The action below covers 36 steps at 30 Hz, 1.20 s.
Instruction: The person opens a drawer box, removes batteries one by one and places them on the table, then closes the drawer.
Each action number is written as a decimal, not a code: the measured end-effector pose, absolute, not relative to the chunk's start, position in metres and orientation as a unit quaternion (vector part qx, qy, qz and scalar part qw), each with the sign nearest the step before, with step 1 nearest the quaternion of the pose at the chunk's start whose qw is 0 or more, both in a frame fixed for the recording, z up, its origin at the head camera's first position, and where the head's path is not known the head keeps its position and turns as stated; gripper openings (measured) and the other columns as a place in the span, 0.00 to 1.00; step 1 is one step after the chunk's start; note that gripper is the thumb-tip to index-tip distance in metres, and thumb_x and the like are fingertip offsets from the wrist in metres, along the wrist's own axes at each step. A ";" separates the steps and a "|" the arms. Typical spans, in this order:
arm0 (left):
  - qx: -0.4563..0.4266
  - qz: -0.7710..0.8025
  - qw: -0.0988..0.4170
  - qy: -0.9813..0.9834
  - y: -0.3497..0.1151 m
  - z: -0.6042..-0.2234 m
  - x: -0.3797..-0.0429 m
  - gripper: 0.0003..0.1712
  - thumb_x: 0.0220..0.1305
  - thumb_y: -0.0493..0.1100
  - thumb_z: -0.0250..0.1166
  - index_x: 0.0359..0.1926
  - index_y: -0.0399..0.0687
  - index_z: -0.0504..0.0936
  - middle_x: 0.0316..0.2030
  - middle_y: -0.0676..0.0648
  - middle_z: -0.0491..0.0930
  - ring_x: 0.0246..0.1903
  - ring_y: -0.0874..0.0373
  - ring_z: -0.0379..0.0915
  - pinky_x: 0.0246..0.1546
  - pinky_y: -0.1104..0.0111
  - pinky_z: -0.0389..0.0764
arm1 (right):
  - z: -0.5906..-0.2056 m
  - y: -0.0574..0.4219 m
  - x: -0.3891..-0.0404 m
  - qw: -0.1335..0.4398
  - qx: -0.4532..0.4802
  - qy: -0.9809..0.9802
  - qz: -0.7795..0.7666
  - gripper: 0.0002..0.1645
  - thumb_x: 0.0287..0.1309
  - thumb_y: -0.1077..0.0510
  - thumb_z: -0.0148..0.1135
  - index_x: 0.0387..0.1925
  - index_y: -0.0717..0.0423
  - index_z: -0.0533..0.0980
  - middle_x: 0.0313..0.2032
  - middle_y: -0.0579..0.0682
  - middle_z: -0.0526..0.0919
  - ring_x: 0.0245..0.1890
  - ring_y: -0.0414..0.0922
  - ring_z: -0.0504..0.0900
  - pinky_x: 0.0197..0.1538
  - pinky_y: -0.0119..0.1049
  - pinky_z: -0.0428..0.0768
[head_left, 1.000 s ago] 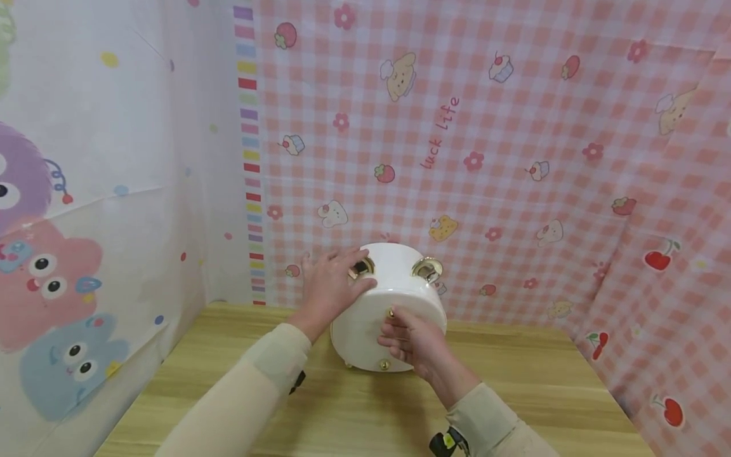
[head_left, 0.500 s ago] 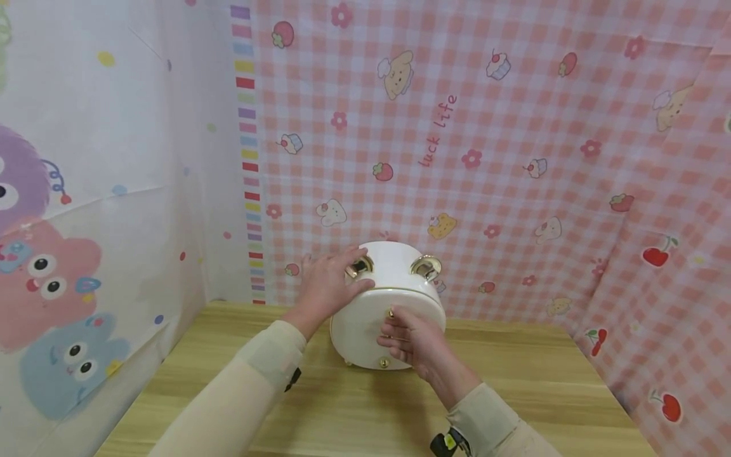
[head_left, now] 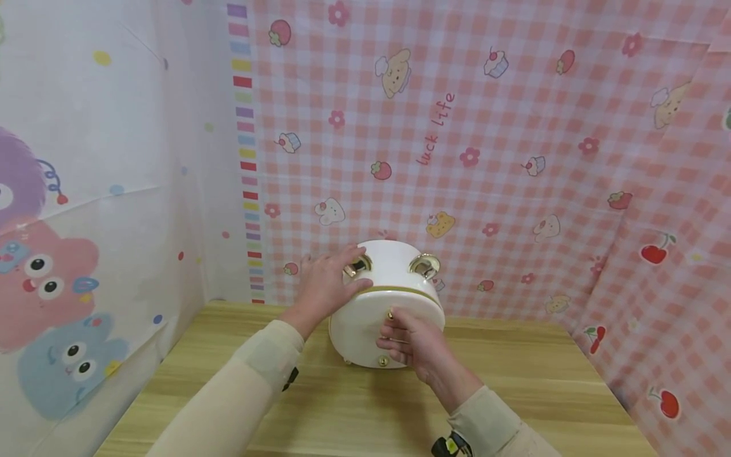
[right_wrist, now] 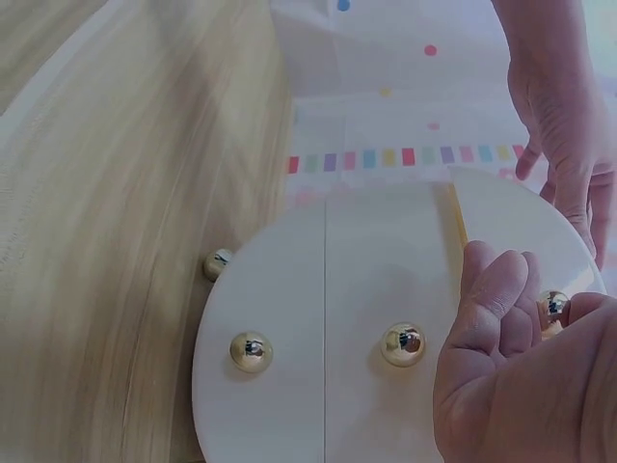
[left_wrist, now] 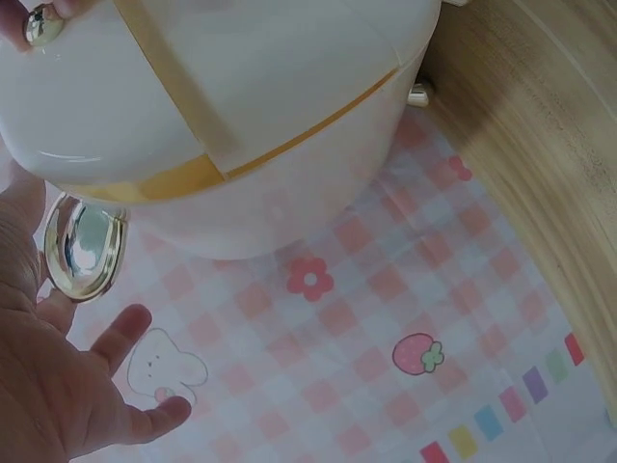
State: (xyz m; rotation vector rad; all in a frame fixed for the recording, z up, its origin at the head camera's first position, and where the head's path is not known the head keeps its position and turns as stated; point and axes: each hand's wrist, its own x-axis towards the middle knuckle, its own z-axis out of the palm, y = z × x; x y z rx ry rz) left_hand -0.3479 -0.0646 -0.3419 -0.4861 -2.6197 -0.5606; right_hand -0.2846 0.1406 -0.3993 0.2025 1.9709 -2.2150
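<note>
A white rounded box [head_left: 348,324] with gold ear-shaped loops [head_left: 425,266] and gold knobs stands on the table, probably a jewelry box with drawers. My right hand [head_left: 419,343] pinches the upper knob [right_wrist: 553,307] between thumb and finger, other fingers loosely bent. That top drawer [left_wrist: 67,116] sticks out a little, showing a gold-coloured edge [left_wrist: 174,181]. My left hand [head_left: 328,282] rests on the box's upper left, thumb and index finger on either side of the left ear loop [left_wrist: 87,246]; its other fingers spread beside the box. Two lower knobs [right_wrist: 403,343] are untouched.
The box stands on a wood-grain tabletop [head_left: 514,381], near its back edge. Behind it hangs a pink checked cloth [head_left: 491,190], and a white cartoon-print cloth [head_left: 188,209] covers the left side. Dark wrist straps [head_left: 451,444] show at the sleeves.
The top drawer has come slightly forward with my right hand on its knob, and a gold band has appeared and widened along its top edge. My left hand keeps its place on the box.
</note>
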 end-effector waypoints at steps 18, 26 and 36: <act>-0.182 -0.199 0.199 -0.942 -0.068 -0.340 -0.350 0.44 0.65 0.67 0.73 0.78 0.67 0.72 0.78 0.54 0.72 0.68 0.37 0.78 0.73 0.34 0.65 | -0.398 0.142 -0.277 0.095 0.063 0.661 -0.741 0.25 0.74 0.41 0.62 0.45 0.60 0.82 0.30 0.43 0.91 0.34 0.42 0.92 0.33 0.28 0.85; -0.180 -0.200 0.195 -0.943 -0.067 -0.342 -0.350 0.44 0.65 0.68 0.73 0.78 0.68 0.71 0.78 0.55 0.71 0.68 0.36 0.77 0.73 0.34 0.65 | -0.398 0.145 -0.274 0.103 0.063 0.664 -0.738 0.26 0.75 0.40 0.61 0.47 0.61 0.82 0.34 0.45 0.92 0.36 0.43 0.93 0.35 0.29 0.86; -0.178 -0.195 0.195 -0.945 -0.066 -0.342 -0.348 0.44 0.65 0.68 0.72 0.78 0.67 0.71 0.78 0.54 0.71 0.68 0.37 0.77 0.72 0.34 0.67 | -0.400 0.146 -0.268 0.103 0.059 0.669 -0.734 0.27 0.74 0.40 0.62 0.49 0.62 0.81 0.38 0.50 0.93 0.38 0.44 0.93 0.37 0.30 0.87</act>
